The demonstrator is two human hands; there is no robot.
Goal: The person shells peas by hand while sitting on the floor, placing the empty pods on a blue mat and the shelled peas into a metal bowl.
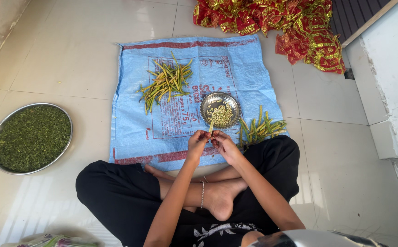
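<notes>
Both hands, left hand [198, 139] and right hand [222, 142], pinched one bean pod [211, 126] just over the steel bowl [207, 101], mid-shelling; next move likely needed splitting it above the bowl.

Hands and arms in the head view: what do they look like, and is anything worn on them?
Both arms are bare as far up as the view shows, with no sleeves in sight. The left hand and right hand have no gloves, and I can make out no rings or wrist jewellery at this size. Nails are too small to judge.
</notes>
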